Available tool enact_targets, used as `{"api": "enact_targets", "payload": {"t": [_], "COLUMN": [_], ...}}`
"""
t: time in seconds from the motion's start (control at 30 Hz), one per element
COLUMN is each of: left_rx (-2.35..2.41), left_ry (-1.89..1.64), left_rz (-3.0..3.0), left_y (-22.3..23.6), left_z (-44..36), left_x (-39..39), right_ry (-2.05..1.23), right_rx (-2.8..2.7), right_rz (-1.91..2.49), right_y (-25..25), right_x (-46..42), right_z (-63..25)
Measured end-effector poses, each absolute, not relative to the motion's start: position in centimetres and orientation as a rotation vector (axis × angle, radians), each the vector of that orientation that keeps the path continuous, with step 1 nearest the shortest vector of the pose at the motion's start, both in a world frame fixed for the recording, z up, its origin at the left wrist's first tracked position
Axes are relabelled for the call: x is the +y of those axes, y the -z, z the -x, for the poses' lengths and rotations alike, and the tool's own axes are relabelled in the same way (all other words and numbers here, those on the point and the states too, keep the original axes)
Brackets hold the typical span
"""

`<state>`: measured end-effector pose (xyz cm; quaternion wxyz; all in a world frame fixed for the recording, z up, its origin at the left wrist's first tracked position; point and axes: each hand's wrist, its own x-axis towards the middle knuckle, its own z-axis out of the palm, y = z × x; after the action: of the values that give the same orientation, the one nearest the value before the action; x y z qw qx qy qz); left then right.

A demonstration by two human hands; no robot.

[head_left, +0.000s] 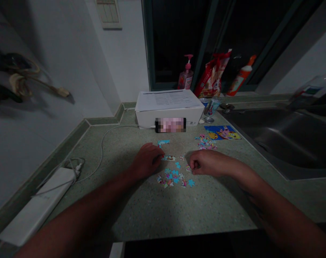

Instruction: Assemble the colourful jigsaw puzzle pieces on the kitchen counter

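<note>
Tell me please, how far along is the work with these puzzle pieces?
It looks early. Done: only a small joined group and a short strip seem assembled. In hand: the left hand touches that strip; the right hand is curled, and I cannot tell if it holds a piece. Left: a loose heap beside the puzzle picture, and scattered pieces below the hands.

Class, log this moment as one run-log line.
left hand: beside jigsaw pieces | right hand: curled beside them | near: cartoon picture card, stainless sink
</note>
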<state>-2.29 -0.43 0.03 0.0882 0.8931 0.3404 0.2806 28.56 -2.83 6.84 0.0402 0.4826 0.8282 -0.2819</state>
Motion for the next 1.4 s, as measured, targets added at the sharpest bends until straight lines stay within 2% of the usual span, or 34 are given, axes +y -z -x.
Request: {"api": "enact_targets", "payload": {"t": [0.3,0.53,0.83,1.2,1.4], "left_rx": [1.018,1.010,0.970,0.761,0.795], "left_ry": [-0.828,-0.848,-0.985,-1.228,-1.266], "left_rz": [-2.660,-2.648,-2.650,-2.712,-2.742], "left_y": [-0.3,-0.3,-0.8,-1.3,-1.2], "left_z": [2.2,2.1,2.0,1.6,1.6], "left_x": [-0.6,-0.7,-1.6,-2.2,-2.2], "right_ry": [0.897,1.167,1.548,2.050,2.093], "right_rx": [2.552,2.626,2.768,2.807,2.832], "right_rz": [-1.451,-1.454,-2.024,-2.028,-1.998], "right_y": [-7.2,-6.8,-3.8,-1.3,-0.9], "right_x": [-3.0,-2.7,-3.0,-3.4,-3.4], "right_z": [-28.4,-27.9,-23.3,-20.7,-20.6]}}
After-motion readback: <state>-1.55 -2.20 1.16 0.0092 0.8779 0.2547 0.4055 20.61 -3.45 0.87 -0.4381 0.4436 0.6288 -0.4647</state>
